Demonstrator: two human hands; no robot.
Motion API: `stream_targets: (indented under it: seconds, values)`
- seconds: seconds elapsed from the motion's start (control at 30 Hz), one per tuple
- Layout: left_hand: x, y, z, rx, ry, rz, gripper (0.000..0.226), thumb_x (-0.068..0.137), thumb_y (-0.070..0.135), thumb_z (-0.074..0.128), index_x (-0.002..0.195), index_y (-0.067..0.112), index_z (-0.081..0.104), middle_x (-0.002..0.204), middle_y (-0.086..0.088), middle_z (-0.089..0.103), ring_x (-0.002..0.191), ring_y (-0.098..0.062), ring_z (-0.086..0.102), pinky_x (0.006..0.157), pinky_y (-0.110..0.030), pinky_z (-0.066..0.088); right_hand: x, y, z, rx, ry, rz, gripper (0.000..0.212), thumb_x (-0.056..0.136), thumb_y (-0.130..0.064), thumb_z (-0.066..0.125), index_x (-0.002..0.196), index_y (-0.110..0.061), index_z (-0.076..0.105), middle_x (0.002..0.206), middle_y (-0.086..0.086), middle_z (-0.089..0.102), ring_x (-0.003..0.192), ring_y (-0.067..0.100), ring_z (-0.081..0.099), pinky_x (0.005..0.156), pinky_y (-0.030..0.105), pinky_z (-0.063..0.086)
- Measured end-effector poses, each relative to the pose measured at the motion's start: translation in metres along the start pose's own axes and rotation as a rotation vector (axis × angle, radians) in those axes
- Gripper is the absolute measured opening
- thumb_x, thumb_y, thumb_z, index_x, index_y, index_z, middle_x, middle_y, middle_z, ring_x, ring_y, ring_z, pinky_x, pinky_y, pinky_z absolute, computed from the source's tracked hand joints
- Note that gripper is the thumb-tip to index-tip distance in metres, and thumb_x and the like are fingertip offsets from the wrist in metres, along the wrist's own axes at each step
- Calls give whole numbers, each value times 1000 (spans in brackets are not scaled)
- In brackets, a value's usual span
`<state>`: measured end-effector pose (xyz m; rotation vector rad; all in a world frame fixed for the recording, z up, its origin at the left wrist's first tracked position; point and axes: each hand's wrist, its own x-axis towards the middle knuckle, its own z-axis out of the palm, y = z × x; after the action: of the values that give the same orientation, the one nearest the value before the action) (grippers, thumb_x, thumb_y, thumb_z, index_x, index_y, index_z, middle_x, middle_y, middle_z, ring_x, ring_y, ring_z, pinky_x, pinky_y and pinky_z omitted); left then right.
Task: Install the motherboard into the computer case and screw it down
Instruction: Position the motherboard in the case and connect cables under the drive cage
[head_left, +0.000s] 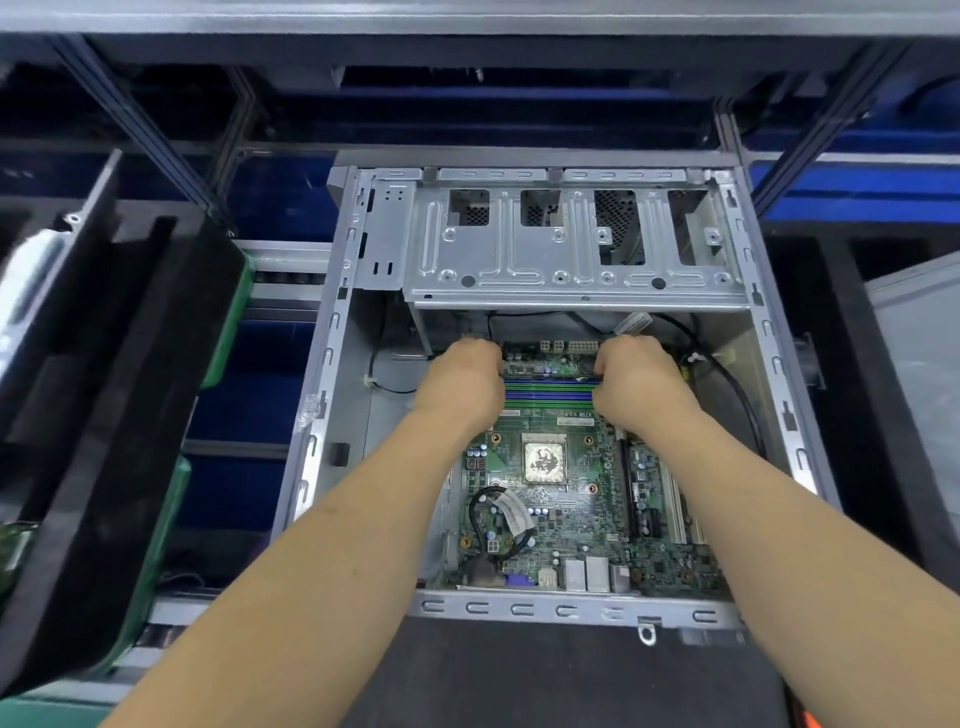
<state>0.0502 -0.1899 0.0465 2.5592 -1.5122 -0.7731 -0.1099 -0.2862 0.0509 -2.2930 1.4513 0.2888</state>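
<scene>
Left hand (460, 382) curled over the far left edge of the green printed motherboard (561, 499), fingers hidden, grip unclear. Right hand (641, 379) likewise curled at the far right edge, fingertips out of sight. Board lying flat inside the open grey metal computer case (332, 364), centre of frame, beneath the silver drive cage (566, 244). Black foam tray (119, 415) at left.
</scene>
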Motion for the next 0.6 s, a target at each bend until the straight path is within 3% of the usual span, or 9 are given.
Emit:
stream_targets:
  seconds: [0.17,0.43,0.6]
  values:
    - [1,-4,1,0,19,47,19,96,22,60,108,8,66,110,-9,63,101,-29,59,85,-39,53,1,-1,0,-43,-28,-30,27,83,4,61,109,-3,68,107,15,62,83,31,56,82,43,59]
    - [3,-3,3,42,24,48,16,96,21,56,102,10,65,100,-6,62,94,-28,61,78,-38,54,-1,3,3,6,9,-32,30,83,5,58,109,-6,65,111,15,59,93,36,60,83,47,58]
    - [1,-3,2,61,15,66,21,95,23,58,110,11,65,110,-6,61,101,-28,60,81,-39,55,-5,2,9,-76,67,-121,36,84,8,57,113,-12,63,115,11,55,87,34,55,73,41,52]
